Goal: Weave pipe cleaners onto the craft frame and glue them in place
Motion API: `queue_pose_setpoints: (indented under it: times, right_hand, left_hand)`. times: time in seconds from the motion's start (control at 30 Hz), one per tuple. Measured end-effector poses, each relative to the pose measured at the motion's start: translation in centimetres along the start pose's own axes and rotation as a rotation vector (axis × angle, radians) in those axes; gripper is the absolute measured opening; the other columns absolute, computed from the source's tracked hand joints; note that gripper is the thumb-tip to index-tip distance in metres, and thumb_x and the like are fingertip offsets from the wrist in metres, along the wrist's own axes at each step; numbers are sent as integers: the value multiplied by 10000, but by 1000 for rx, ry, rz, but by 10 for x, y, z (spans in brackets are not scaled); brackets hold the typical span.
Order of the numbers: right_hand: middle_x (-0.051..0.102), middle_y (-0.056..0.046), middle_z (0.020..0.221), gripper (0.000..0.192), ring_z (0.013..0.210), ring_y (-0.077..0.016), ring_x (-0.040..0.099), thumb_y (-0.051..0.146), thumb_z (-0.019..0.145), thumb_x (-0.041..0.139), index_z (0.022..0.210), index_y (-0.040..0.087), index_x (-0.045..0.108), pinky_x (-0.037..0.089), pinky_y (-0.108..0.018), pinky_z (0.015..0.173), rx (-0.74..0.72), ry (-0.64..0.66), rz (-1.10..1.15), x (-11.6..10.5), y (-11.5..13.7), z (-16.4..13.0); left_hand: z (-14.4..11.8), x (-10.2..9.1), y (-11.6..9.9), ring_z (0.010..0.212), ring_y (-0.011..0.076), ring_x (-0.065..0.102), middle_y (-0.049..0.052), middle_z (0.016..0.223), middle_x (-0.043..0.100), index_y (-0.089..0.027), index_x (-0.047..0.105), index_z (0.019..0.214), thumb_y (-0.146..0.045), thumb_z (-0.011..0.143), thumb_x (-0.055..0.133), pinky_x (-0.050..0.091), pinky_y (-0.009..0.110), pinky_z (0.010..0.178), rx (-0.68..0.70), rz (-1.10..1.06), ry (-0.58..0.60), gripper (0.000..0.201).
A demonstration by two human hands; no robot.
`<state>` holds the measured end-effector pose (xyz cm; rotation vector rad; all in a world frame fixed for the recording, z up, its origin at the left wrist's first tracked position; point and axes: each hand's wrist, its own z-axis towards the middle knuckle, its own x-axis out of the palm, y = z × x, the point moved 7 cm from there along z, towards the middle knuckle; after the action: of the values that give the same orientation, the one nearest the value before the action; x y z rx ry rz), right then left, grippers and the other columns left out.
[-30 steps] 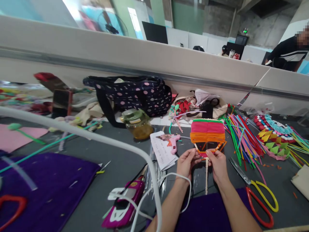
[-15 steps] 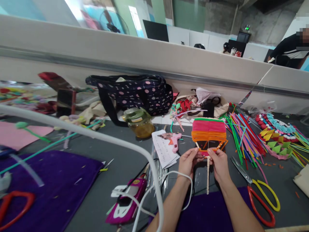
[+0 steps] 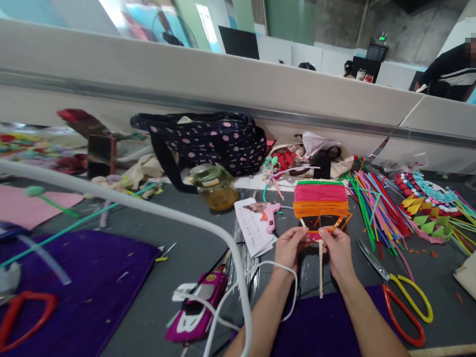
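My left hand and my right hand together pinch the lower end of a straw craft piece, a fan-like panel of green, pink and orange straws on a frame with a pale stick handle hanging down between my hands. It is held upright just above the grey table. A pink glue gun lies on a printed paper sheet just left of my left hand. Yellow-and-red scissors lie to the right of my right hand.
A bundle of coloured straws and a colourful straw-and-bead craft lie at right. A polka-dot bag and a jar stand behind. A purple cloth, a magenta case and a white cable lie near. A person sits beyond the partition.
The view has shifted slightly; my hands keep holding the straw piece in nearly the same place, raised a touch.
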<state>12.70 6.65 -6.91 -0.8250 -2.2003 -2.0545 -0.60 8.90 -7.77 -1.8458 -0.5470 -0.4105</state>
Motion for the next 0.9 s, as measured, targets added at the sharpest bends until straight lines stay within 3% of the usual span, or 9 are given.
queue_pose_setpoints:
  times: [0.17, 0.33, 0.5, 0.9]
  right_hand:
    - [550, 55, 504, 282, 400, -52, 418, 366, 612, 777, 744, 149, 656, 339, -172, 380, 19, -8, 21, 0, 0, 0]
    - [518, 67, 468, 292, 382, -46, 407, 348, 577, 797, 730, 150, 646, 326, -165, 365, 104, -4, 138, -1, -1, 1]
    - [514, 65, 470, 299, 378, -57, 421, 364, 560, 796, 705, 159, 633, 350, -183, 373, 164, 23, 176, -2, 0, 2]
    - [467, 75, 428, 294, 354, -53, 387, 385, 568, 785, 680, 160, 632, 306, -177, 343, 146, 29, 157, 0, 2, 1]
  left_hand:
    - [-1, 0, -5, 466, 102, 573, -5, 513, 629, -128, 685, 679, -289, 538, 803, 500, 222, 529, 63, 20, -8, 245]
    - [-7, 11, -5, 534, 127, 612, 20, 591, 667, -125, 701, 753, -356, 566, 802, 534, 261, 575, 53, 26, 94, 313]
    - [-11, 18, -4, 620, 154, 649, 59, 735, 716, -126, 706, 780, -263, 519, 833, 548, 281, 620, 21, 41, 170, 321]
    - [-11, 17, -6, 629, 154, 651, 67, 759, 727, -134, 717, 806, -245, 539, 820, 542, 283, 645, 64, 75, 167, 307]
